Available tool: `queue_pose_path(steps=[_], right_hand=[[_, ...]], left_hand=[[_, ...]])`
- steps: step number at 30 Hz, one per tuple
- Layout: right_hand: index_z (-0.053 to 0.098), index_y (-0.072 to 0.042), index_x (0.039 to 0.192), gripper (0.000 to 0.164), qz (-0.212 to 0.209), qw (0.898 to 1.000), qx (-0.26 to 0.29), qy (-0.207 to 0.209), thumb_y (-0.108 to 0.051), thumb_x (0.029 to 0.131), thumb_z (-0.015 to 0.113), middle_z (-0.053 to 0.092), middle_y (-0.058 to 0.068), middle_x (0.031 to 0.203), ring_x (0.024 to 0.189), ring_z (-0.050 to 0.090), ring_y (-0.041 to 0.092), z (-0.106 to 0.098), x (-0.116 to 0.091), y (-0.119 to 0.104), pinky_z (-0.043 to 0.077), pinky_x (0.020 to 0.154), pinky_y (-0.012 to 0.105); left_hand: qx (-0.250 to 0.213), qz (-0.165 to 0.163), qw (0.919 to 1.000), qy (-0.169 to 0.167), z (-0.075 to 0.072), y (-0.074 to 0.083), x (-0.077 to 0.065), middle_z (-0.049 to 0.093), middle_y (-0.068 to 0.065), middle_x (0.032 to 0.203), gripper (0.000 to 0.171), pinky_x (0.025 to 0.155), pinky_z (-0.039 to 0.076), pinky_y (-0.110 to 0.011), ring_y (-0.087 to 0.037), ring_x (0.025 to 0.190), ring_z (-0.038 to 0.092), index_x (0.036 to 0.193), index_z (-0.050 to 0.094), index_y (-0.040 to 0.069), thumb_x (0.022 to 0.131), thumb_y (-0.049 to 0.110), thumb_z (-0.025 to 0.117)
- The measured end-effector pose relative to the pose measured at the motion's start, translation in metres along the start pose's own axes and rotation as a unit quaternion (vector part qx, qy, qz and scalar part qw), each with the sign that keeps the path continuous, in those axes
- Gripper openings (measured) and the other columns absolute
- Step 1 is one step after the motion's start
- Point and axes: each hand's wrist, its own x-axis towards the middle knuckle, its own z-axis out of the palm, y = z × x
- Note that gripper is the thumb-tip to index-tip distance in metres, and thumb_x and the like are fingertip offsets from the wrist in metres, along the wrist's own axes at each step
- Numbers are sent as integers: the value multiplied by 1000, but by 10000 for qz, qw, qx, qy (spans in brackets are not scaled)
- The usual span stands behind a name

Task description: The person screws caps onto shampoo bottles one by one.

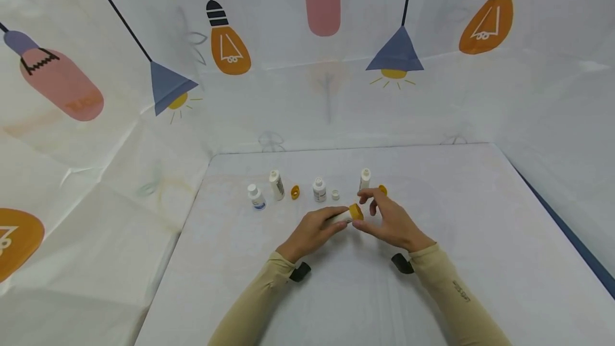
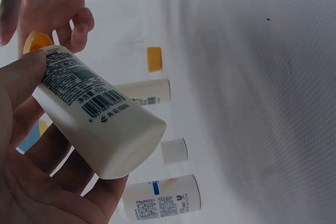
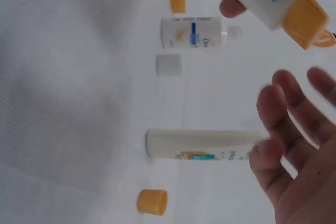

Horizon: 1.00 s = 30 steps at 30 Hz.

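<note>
My left hand (image 1: 312,234) grips a white bottle (image 2: 100,111) with a printed label and barcode, tilted above the table. An orange cap (image 3: 304,20) sits on the bottle's end and points toward my right hand (image 1: 396,226). That hand's fingers are loosely bent and hold nothing; in the right wrist view a gap shows between them and the cap. Just behind the right hand stands a slim white bottle (image 3: 199,144) without a cap, and a loose orange cap (image 3: 152,202) lies beside it.
Farther back stand an uncapped white bottle (image 1: 319,189) with a small white cap (image 1: 335,195) next to it, and another slim bottle (image 1: 276,185) near a second orange cap (image 1: 295,192). A white-capped bottle (image 1: 257,196) is leftmost. Printed sheeting (image 1: 288,105) rises behind the white table (image 1: 346,303).
</note>
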Motion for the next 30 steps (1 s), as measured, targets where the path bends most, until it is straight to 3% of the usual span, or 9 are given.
queue_pose_path(steps=[3,9,19,25,30], right_hand=[[46,-22,147,73,-457,9989,-45,-135,-37,86,82,57,-2,132,91,53,14,-2,1,1,49,72,41],[54,-21,143,65,-1228,9919,-318,-109,-24,85,83,57,-5,135,85,56,17,-6,3,2,52,66,37],[65,-15,131,52,-1288,9913,-288,-29,-15,83,85,63,-7,123,81,53,8,-7,1,5,52,63,36],[67,-14,125,46,-1293,9911,-312,74,-20,83,86,66,-9,114,80,53,7,-6,1,6,51,62,35],[69,-19,115,33,-1017,9941,-364,88,-27,87,84,66,-14,106,78,53,5,-6,1,6,51,63,36]], left_hand=[[9,32,10000,-3,0,-2,0,64,-1,135,44,102,49,-30,-13,123,61,142,58,13,104,33,60],[-24,5,10000,-57,0,-5,0,65,-5,136,45,103,49,-29,-16,124,61,143,58,13,104,35,60],[-104,-107,9998,-113,-1,-4,0,65,1,134,44,101,49,-28,-10,123,60,141,60,13,103,35,61],[-100,-124,9998,-124,-1,-5,0,65,2,134,44,101,49,-29,-9,123,59,141,60,14,103,37,61],[-78,8,9999,-102,0,-6,0,65,3,134,43,102,48,-27,-8,124,59,140,61,15,103,36,62]])
